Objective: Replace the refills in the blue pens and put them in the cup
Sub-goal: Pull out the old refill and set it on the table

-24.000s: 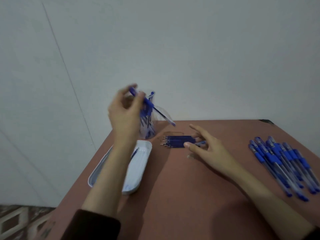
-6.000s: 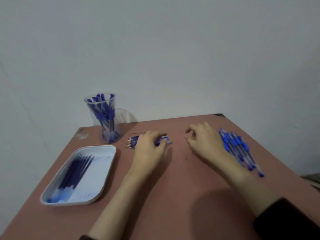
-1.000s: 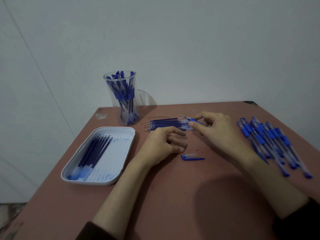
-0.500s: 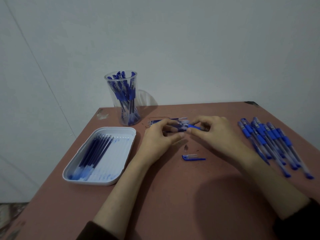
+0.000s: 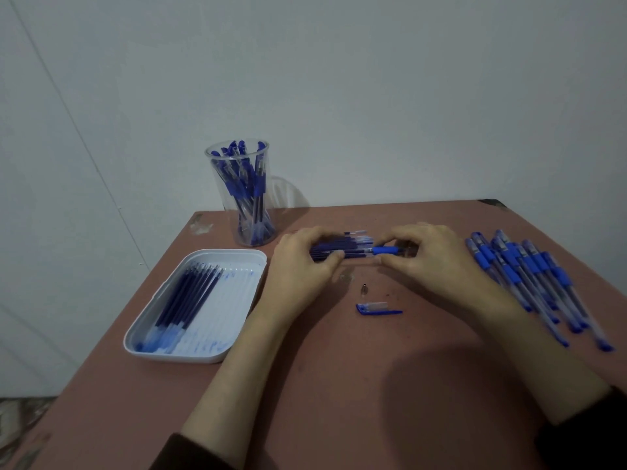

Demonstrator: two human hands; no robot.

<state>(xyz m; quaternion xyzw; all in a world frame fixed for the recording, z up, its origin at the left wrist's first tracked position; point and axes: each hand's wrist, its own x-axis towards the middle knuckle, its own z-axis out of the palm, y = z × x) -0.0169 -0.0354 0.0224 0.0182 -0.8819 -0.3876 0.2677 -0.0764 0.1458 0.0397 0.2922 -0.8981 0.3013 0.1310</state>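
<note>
Reddish table (image 5: 339, 385) against pale grey wall (image 5: 373, 79); cup (image 5: 237, 198) near back edge.

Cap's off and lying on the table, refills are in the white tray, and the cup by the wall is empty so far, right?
Not quite: the head view shows the cup already holds a bunch of blue pens. The cap does lie on the table, and refills are in the white tray.
</note>
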